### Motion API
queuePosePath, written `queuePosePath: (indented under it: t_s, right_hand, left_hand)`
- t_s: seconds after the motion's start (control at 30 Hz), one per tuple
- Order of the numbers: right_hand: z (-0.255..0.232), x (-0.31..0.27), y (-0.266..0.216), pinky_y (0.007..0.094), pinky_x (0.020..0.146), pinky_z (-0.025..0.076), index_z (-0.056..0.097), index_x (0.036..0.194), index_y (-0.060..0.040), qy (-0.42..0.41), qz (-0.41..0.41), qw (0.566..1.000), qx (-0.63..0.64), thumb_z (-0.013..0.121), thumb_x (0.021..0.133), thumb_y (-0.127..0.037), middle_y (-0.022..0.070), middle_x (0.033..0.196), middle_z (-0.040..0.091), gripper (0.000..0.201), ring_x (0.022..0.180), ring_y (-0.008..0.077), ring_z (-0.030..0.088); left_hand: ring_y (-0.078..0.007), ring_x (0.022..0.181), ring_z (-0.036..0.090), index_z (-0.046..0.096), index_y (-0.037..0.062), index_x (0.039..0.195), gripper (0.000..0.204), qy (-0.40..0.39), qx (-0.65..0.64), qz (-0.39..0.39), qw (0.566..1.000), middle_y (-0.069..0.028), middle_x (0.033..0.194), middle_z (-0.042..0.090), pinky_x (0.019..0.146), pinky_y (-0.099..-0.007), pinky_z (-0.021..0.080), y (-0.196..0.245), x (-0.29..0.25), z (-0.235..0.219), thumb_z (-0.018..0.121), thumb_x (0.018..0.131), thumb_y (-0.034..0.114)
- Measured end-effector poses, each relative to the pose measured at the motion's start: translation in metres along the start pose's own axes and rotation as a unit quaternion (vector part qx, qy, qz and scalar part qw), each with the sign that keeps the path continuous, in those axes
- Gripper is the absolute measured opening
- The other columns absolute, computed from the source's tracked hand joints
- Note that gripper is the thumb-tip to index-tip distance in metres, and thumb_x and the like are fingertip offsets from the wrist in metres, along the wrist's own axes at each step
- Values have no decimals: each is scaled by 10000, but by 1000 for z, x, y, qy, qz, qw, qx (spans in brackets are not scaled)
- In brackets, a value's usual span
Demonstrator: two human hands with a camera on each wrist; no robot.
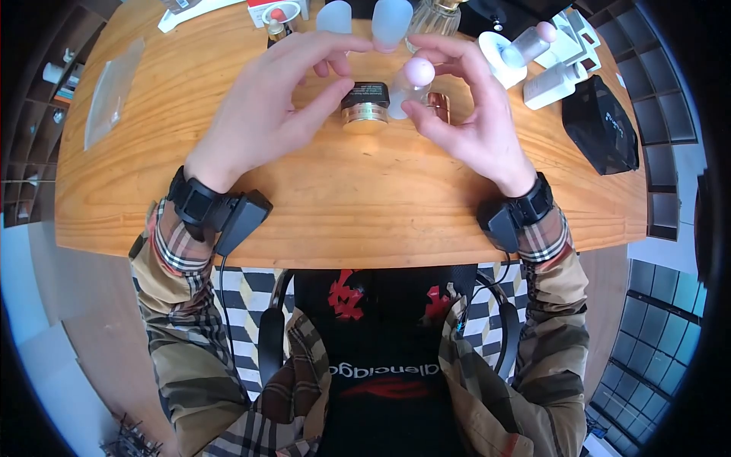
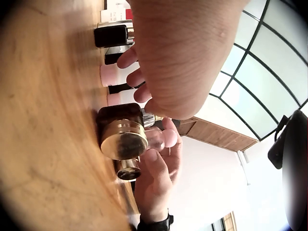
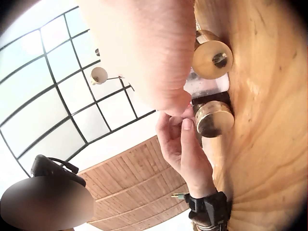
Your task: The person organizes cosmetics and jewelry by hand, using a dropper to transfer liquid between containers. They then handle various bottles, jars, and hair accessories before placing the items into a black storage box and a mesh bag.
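A dark square jar (image 1: 366, 94) lies on its side on the wooden table, its gold lid (image 2: 124, 139) facing me. My left hand (image 1: 278, 107) hovers at its left, thumb tip close to the jar and index finger stretched past it. Right of the jar stands a small frosted bottle (image 1: 399, 99) with a pink ball cap (image 1: 419, 72). My right hand (image 1: 483, 118) curves loosely about this bottle, thumb in front and fingers behind, a gap showing between them. Partly hidden by that thumb is a shiny copper-gold container (image 1: 438, 105).
Behind the hands stand two frosted bluish containers (image 1: 333, 17) and a ribbed glass bottle (image 1: 435, 17). A white bottle (image 1: 550, 85) and a black pouch (image 1: 600, 124) lie to the right. A clear plastic bag (image 1: 114, 95) is flat at the left.
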State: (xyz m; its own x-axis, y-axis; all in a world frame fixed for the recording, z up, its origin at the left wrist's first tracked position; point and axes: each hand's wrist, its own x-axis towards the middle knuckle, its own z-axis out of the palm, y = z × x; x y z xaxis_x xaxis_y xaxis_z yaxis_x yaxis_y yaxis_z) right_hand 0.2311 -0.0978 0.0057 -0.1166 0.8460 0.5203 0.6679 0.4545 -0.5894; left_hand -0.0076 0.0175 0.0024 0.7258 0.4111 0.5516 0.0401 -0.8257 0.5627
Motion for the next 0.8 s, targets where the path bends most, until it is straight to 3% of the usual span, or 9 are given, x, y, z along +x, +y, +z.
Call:
queuePosePath:
  t_s: [0.07,0.27,0.33,0.43,0.53,0.6,0.67,0.8]
  right_hand:
    - [0,2,-1,350,940,540,581,1365,-86,14,-5,1000,-6,801,796,-66,86,1193,697,610,1105,211,683]
    - [0,2,-2,342,928,575,578,1350,-75,-4,2,1000,-4,801,793,-54,81,1176,677,601,1107,203,678]
    - [1,1,1,342,927,575,576,1350,-74,-4,3,1000,2,802,792,-49,81,1182,677,603,1106,204,679]
    - [0,2,1,342,930,573,572,1351,-72,-11,15,1000,3,803,790,-44,81,1194,679,608,1099,204,683]
    - [1,1,-4,345,937,568,570,1350,-68,-11,32,999,14,808,786,-44,81,1188,683,612,1088,206,687]
    - [1,1,-3,347,940,565,569,1347,-66,-2,36,999,29,812,784,-46,82,1176,686,613,1081,209,690]
    - [4,2,5,348,951,558,572,1334,-57,35,-26,999,3,804,786,-36,87,1129,687,596,1077,226,694]
    - [1,0,4,344,931,553,610,1272,-44,79,-7,996,29,795,765,-12,98,1121,687,540,1039,232,686]
  left_hand:
    - [-150,950,654,660,105,1301,376,2,4,3,1000,-11,1124,719,787,-278,479,0,1,0,677,932,32]
    - [-161,968,660,659,107,1306,385,0,16,4,1000,-30,1129,715,802,-281,482,-3,-1,1,685,928,38]
    - [-242,969,663,645,139,1318,409,-5,7,-9,1000,-81,1034,669,874,-355,551,1,1,0,669,918,60]
    - [-253,974,664,651,142,1318,407,0,1,-5,1000,-80,1059,676,883,-355,552,3,1,2,678,919,65]
    - [-178,966,649,656,109,1318,408,-6,12,22,1000,-46,1113,695,803,-288,485,-1,1,0,695,918,42]
    - [-182,969,646,656,111,1319,414,3,16,33,999,-45,1121,697,798,-291,482,3,2,-1,698,914,38]
    - [-186,971,643,657,113,1320,420,12,23,46,999,-43,1129,699,793,-294,480,4,5,-1,701,910,34]
    - [-183,966,629,654,97,1317,437,39,16,74,996,-39,1201,706,785,-295,476,4,6,0,719,891,24]
